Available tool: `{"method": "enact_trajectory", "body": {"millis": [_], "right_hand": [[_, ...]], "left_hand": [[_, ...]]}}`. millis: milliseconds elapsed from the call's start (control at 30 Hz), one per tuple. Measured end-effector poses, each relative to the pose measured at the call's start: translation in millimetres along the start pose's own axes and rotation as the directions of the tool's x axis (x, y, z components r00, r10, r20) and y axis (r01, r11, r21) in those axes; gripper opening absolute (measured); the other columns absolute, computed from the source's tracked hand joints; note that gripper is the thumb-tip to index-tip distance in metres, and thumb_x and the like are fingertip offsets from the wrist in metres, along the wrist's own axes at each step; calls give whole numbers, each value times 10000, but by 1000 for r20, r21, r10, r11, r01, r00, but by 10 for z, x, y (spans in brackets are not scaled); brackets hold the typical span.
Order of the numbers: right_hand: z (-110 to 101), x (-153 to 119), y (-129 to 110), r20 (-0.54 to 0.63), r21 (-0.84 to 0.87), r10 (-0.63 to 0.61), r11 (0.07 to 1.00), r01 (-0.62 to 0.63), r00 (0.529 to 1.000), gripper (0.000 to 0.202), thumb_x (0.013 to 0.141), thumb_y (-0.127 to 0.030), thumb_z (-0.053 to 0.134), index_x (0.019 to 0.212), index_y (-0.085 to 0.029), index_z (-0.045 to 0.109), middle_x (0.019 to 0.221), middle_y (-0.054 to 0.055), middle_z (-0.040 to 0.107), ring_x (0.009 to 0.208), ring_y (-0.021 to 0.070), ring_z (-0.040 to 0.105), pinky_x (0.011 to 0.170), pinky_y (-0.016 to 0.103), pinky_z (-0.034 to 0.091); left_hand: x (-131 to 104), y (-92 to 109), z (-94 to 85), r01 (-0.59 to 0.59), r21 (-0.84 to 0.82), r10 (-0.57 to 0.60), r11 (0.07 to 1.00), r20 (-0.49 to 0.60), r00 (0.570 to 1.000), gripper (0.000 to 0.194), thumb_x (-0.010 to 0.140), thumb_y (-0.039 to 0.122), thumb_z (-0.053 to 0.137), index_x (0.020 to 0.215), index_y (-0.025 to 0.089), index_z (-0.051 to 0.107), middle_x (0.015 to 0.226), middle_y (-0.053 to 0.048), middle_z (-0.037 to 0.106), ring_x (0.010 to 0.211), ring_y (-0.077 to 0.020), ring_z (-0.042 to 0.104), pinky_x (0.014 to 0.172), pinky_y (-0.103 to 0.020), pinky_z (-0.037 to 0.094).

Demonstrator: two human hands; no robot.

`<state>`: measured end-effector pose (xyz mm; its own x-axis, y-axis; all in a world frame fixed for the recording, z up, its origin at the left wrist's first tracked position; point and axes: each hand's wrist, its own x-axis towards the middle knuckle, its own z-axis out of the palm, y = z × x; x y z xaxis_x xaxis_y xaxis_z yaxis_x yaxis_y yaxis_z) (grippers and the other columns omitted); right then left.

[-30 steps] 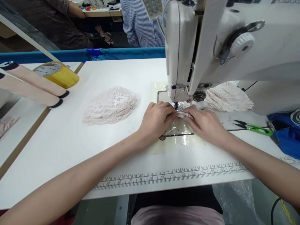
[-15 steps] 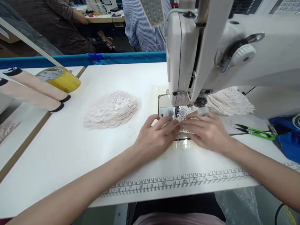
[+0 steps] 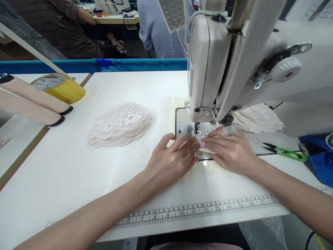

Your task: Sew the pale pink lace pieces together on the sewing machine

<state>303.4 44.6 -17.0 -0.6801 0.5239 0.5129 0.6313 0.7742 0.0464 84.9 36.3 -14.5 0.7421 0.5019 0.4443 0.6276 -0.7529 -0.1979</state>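
A small piece of white lace (image 3: 204,150) lies on the metal plate (image 3: 183,128) under the needle and presser foot of the sewing machine (image 3: 206,69). My left hand (image 3: 173,156) closes its fingertips on the lace's left edge, just in front of the foot. From the other side my right hand (image 3: 231,149) presses its fingers on the same lace, its knuckles close below the machine head. The fingertips of both hands nearly meet and hide part of the lace. To the left sits a pile of lace pieces (image 3: 121,125); more lace (image 3: 257,119) lies behind the right hand.
Green-handled thread snips (image 3: 284,151) lie right of my right hand, near blue cloth (image 3: 321,161). A roll of yellow tape (image 3: 65,88) and two padded pink rods (image 3: 33,104) stand at the left. A ruler strip (image 3: 182,213) runs along the front edge. Two people are beyond the table.
The view has shifted slightly, so the machine appears larger and a little further right. Both hands stay at the lace by the presser foot, with barely any change in their grip.
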Motion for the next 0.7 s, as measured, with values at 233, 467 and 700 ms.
{"method": "enact_trajectory", "body": {"millis": [233,467,700], "right_hand": [[37,46,23,-32,-66,0,998,-2,999,207,870,-105,524,920,-163,716,872,36,751,774,180,632,779,351,432],[54,57,18,30,-164,18,986,-13,999,255,880,-97,486,1004,-175,694,909,21,753,825,184,635,828,363,409],[22,35,-20,70,-156,16,988,-5,997,290,881,-126,466,1069,-148,686,1031,34,733,854,198,626,891,401,386]], "left_hand": [[32,-50,29,26,-1,-26,1000,26,999,252,955,276,494,1149,185,626,1115,-53,704,1090,-198,603,847,-382,390],[50,-52,42,42,24,-42,999,15,999,256,953,290,494,1139,184,634,1127,-48,700,1101,-212,596,852,-393,379],[24,-21,-12,45,-15,-46,999,-4,999,235,934,251,523,1105,167,661,1096,-45,713,1089,-220,605,838,-405,400]]}}
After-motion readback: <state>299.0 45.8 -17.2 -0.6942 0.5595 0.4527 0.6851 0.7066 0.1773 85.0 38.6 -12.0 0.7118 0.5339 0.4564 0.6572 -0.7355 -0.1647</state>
